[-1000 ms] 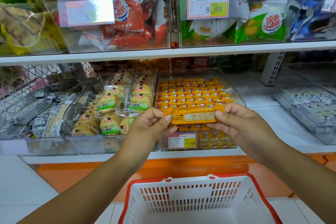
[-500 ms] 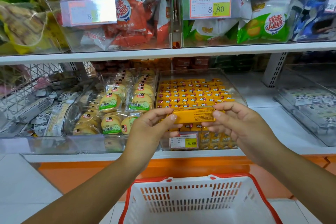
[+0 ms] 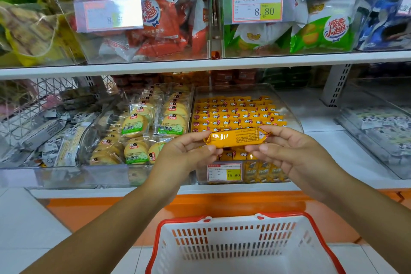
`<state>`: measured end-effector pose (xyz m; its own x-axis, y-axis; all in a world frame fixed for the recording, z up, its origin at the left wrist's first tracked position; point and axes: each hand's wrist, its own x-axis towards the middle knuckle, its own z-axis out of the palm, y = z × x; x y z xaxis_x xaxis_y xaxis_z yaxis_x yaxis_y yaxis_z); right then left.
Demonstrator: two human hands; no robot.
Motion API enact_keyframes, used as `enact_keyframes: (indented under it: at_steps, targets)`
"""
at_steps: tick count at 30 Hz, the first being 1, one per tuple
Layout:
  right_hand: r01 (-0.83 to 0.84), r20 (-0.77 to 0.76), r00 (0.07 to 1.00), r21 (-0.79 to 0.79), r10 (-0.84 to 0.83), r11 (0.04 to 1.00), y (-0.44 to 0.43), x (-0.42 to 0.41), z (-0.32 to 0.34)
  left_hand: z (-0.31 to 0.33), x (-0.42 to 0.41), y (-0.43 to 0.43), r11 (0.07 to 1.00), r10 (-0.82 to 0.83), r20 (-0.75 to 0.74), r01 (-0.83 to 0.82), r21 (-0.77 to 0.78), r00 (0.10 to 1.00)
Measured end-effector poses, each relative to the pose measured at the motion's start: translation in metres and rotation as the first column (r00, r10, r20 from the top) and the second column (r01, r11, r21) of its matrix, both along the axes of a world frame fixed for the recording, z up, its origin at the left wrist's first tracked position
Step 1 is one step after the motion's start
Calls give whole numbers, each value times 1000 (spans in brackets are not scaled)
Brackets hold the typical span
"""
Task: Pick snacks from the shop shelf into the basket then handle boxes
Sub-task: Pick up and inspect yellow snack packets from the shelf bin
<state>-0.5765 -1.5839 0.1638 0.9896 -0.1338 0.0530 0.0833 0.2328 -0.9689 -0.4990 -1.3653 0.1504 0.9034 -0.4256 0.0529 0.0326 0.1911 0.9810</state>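
Note:
An orange snack packet is held level in front of the lower shelf, its printed back side toward me. My left hand pinches its left end and my right hand pinches its right end. Behind it a clear bin holds several rows of the same orange packets. Below my arms stands a white basket with a red rim; no snack shows in the part I see.
A clear bin of round biscuit packs sits left of the orange packets. Red bags and green bags fill bins on the upper shelf. A bin of black-and-white packets stands at the right.
The packet has been turned over between my two hands and lifted slightly; both hands still hold its ends. The basket has not moved.

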Motion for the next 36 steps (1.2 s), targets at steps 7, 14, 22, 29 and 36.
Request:
enact_keyframes:
  at_steps: [7,14,22,29,36]
  targets:
    - [130,16,991,-231,-130,964,4,4,-2,-2,-5,-5,976,-9,124,-18,216,992]
    - [104,-21,994,-232,-112,967,10,12,-1,-9,0,-6,917,-6,277,-106,386,961]
    - [313,212,948,-472,-238,824,-7,42,22,-27,23,9,513,-319,822,-643,569,472]
    - [134,131,991,-857,-41,498,3,67,23,-48,27,9,373,-541,776,-733,568,326]
    - [-93,-82,990,-991,111,98,8,94,13,-50,23,13,331,-589,722,-707,625,362]
